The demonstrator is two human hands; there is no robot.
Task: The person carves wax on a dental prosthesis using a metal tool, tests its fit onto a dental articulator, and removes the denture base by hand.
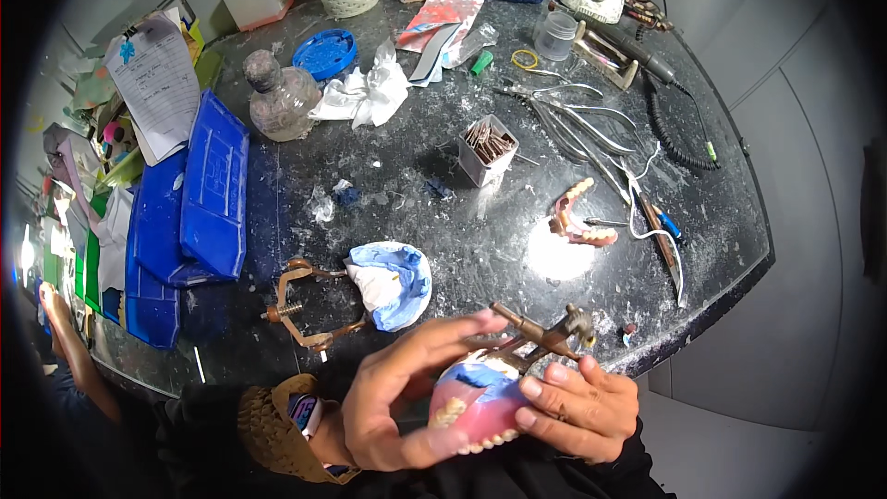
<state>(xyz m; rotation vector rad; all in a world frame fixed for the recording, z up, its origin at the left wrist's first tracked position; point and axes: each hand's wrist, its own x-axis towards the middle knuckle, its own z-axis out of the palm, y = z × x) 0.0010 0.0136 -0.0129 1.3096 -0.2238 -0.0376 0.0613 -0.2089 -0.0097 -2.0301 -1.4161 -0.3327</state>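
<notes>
Between my two hands, above the near edge of the bench, is a dental model (494, 407) with pink wax, tooth-coloured teeth and blue and white plaster. A brass-coloured articulator frame (545, 337) is fixed to its upper side. My left hand (397, 397) curves round the model's left side, thumb low by the teeth and fingers up near the frame. My right hand (587, 411) grips the right side, fingertips on the blue plaster and the pink wax. Left of them on the bench lies another articulator half (294, 305) with a blue and white plaster cast (393, 285).
A partial denture (577, 217) lies in a bright light spot. Pliers (582, 120) and a knife (661, 240) are at right. A box of small pins (488, 152) stands mid-bench. Blue boxes (214, 189), a glass bottle (280, 97) and crumpled tissue (370, 92) are left. Another person's arm (74, 351) shows far left.
</notes>
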